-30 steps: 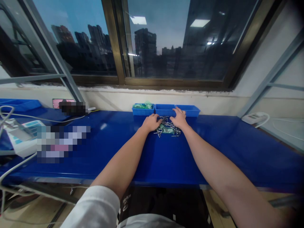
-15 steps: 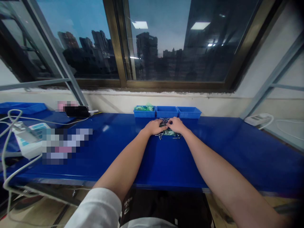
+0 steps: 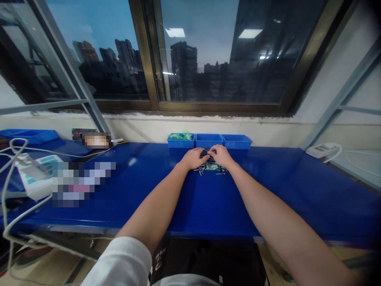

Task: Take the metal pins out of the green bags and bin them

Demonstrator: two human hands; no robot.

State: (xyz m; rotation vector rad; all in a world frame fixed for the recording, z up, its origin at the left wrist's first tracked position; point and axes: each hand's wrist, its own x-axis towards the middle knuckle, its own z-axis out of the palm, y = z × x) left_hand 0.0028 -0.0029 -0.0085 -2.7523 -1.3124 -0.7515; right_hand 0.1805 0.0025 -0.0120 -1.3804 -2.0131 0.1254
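On the blue table [image 3: 143, 190], a small heap of thin metal pieces [image 3: 201, 171], like screws or nails, lies between my hands. A pale green piece [image 3: 212, 167] shows under or among them. My left hand [image 3: 193, 159] rests on the left side of the heap, thumb stretched toward the middle and fingers laid over the far edge. From the right, my right hand [image 3: 221, 156] reaches over the same heap. Its fingers are bent, with thumb and fingertips close together at the metal pieces; what they hold, if anything, is too small to make out.
Behind the heap stand a blue bin with green packets [image 3: 181, 137], a middle blue bin [image 3: 209, 140] and a right blue bin [image 3: 237, 141]. On the left are a white device [image 3: 38, 174] with cables and a blue tray [image 3: 32, 136]. A white power strip [image 3: 323, 150] lies at right.
My right hand has shifted slightly, its fingertips a little farther left and back over the heap. A few metal pieces at the near right edge have moved. My left hand stays nearly in place.
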